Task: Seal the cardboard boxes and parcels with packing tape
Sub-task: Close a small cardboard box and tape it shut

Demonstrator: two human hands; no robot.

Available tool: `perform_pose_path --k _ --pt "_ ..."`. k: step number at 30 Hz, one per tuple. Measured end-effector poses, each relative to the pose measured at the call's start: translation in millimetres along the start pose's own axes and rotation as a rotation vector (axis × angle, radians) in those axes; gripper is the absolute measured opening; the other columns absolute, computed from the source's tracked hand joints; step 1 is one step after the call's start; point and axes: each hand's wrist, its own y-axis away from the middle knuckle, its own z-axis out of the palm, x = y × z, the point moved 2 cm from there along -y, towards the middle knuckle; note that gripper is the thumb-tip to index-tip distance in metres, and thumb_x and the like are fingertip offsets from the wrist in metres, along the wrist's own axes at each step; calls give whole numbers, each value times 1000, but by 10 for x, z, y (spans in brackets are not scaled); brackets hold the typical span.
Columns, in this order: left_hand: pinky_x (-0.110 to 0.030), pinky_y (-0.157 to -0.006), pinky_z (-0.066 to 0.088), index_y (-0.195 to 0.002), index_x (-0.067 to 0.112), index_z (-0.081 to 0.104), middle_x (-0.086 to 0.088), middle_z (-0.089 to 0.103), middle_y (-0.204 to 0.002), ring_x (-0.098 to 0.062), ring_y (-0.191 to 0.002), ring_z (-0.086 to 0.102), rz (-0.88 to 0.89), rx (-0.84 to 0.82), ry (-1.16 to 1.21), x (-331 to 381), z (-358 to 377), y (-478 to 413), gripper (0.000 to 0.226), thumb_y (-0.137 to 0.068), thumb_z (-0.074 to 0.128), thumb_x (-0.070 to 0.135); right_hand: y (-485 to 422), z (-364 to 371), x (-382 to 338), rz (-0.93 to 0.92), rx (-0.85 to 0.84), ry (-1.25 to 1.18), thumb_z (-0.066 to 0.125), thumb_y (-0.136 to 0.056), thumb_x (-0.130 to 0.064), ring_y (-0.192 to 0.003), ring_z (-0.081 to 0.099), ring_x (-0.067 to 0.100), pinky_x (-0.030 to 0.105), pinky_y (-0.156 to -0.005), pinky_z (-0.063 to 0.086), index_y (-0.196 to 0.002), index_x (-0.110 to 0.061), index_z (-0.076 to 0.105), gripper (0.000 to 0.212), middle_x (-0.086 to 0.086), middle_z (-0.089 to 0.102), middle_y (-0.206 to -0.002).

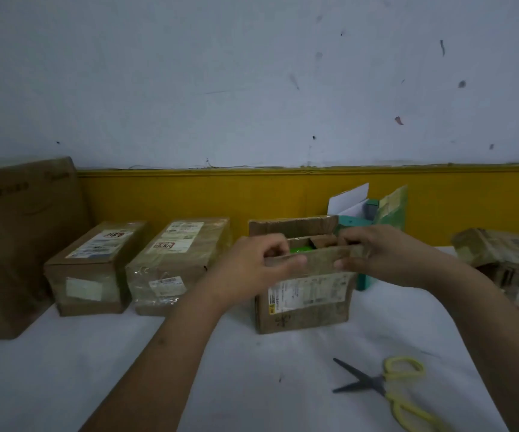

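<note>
1. Though folded partway down, not yet taped: open box (pixel 308 300) near the middle of the table (pixel 96 369), its near flap (pixel 317 255) pinched at one end by the left grip (pixel 258 260) and at the other by the right grip (pixel 383 257), fingers curled over the edge.
2. Judged done: first wrapped box (pixel 93 269) and second wrapped box (pixel 174 263) toward the table's left, glossy with tape.
3. Judged left: the box in hand, a crumpled parcel (pixel 507 263) at the right edge, and a teal box (pixel 355 226) behind it, flaps up.
4. No tape roll in sight; only scissors (pixel 389 388) near the front edge.
5. Hard to make out: green item (pixel 298 250) inside, blurred labels, the right-edge parcel cut off, and the seal on the large box (pixel 18 244) at the left edge.
</note>
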Motion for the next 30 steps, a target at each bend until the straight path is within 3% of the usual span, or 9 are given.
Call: perform_pose_path --k 3,6,8,10,12,14,18,24,30 --pt "-35 -85 56 -71 24 65 15 72 -93 -2 -91 66 -24 145 262 -88 -63 -16 26 -79 73 47 -3 -4 63 24 36 -186 54 -93 -46 -102 59 8 29 -87 50 -96 -29 72 25 -13 67 -105" --pt "-27 -93 42 -74 21 65 15 60 -109 -3 -108 52 5 337 109 -213 10 -51 29 -77 74 49 -102 36 103 4 196 -184 62 -89 -43 -107 53 10 27 -88 45 -89 -21 66 23 -12 56 -117" --pt "-29 -103 33 -106 32 63 12 39 -135 -6 -129 34 -45 416 -47 -301 73 -73 32 -81 73 49 -177 145 146 33 331 -117 69 -85 -41 -109 45 10 28 -93 42 -99 -21 54 28 -9 42 -121" --pt "-35 -114 22 -148 42 31 25 10 -154 -3 -144 12 -125 324 41 -380 145 -85 70 -88 68 46 -221 287 198 23 345 -155 71 -86 -35 -117 36 7 25 -99 36 -125 -26 44 48 -12 30 -130" --pt "-28 -110 17 -155 46 10 32 4 -152 9 -136 6 -167 197 180 -395 168 -68 80 -95 61 43 -251 393 265 -15 250 -258 63 -94 -34 -126 34 4 25 -103 33 -149 -32 26 66 -17 25 -141" --pt "-21 -106 24 -149 43 33 28 23 -144 12 -128 20 -102 215 134 -396 133 -49 60 -96 59 41 -267 435 327 -31 203 -262 54 -98 -37 -128 40 7 30 -105 38 -151 -36 25 61 -18 31 -143" --pt "-32 -93 49 -98 26 61 14 59 -117 -1 -107 55 -1 265 -32 -387 91 -41 9 -98 56 35 -276 459 333 -80 315 -117 50 -100 -36 -110 51 7 21 -90 40 -116 -32 57 19 -11 51 -119" --pt "-39 -119 17 -146 53 34 22 18 -161 -2 -148 10 -36 -123 -207 -415 113 -62 66 -85 33 77 -251 580 329 -86 170 -213 26 -105 -42 -131 28 -8 21 -108 21 -141 -41 47 42 -28 36 -142" --pt "-41 -118 29 -140 48 48 21 30 -151 -2 -140 23 -72 -110 -147 -338 82 1 75 -72 49 80 -208 604 282 -126 267 -277 37 -105 -32 -114 42 -17 -1 -89 26 -120 -44 64 33 -24 53 -128"
